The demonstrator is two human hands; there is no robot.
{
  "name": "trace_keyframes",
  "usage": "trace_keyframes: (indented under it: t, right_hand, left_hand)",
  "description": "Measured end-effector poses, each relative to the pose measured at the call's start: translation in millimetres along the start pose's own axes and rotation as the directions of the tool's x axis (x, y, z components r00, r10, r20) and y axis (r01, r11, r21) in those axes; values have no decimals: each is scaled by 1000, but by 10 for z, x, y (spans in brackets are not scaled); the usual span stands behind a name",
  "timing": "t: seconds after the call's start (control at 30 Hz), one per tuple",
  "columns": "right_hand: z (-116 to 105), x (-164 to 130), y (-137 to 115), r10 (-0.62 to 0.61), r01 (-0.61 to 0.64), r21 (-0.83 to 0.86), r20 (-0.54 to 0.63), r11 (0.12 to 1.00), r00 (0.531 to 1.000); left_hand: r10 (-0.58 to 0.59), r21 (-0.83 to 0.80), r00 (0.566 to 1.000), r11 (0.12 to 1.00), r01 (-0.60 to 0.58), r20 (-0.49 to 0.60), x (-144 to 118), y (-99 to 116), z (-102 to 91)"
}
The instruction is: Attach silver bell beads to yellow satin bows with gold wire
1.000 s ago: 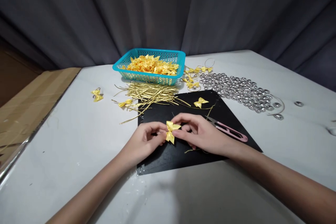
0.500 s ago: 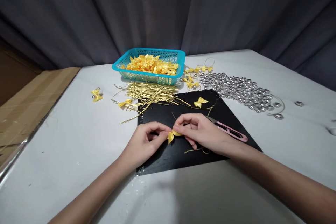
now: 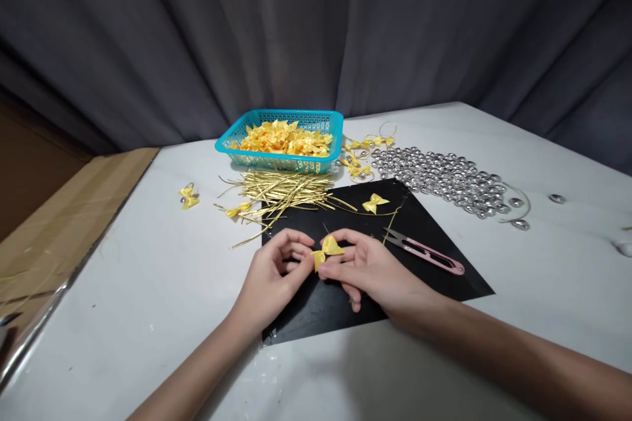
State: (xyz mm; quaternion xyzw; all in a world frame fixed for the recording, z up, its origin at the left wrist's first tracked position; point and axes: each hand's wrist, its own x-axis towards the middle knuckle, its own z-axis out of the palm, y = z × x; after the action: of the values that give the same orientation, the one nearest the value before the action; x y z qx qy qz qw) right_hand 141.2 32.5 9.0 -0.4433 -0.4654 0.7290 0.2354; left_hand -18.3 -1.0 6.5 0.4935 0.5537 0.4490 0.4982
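Hands: the left hand (image 3: 276, 276) and right hand (image 3: 368, 270) meet over the near half of the black mat (image 3: 444, 276); both pinch one small yellow bow (image 3: 326, 250) between thumb and fingertips, the other fingers curled loosely.
Bow: held just above the mat, between the two hands, one loop up and one down; a thin gold wire seems to stick up from its knot, though it is too fine to be sure.
Grip advice: it looks like fine work at the knot, so pinching close to the centre and leaving the loops free should keep the satin from crushing; small turns of the fingertips would serve better than moving the wrists.
Snips: pink thread snips (image 3: 424, 253) lie on the mat just right of the right hand, blades toward the hands; a wide sweep of that hand could knock them.
Mat edges: the near corner sits close to the left forearm, and the mat could slide on the white table (image 3: 148, 316) if a sleeve or arm drags on it.
Spare bow: a second bow (image 3: 374, 202) lies at the mat's far side, apart from the hands.
Wires: a heap of gold ties (image 3: 281, 191) spills over the mat's far left corner.
Basket: a teal basket (image 3: 237, 138) of yellow bows stands beyond the ties.
Bells: silver bells (image 3: 444, 177) spread far right.
Open room: bare table lies to the near left and near right; a cardboard sheet (image 3: 59, 223) borders the left edge.
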Motion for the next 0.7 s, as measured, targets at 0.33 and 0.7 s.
trace_keyframes:
  t: [0.33,0.7]
  right_hand:
    - [-22,-29,-27,-20,17,54,46,998,999]
    - [-50,-19,-69,-136,146,-378,54,914,989]
  left_hand:
    - [58,60,998,996,-59,25,-8,-30,6]
    - [0,15,1000,1000,0,22,24,-45,22]
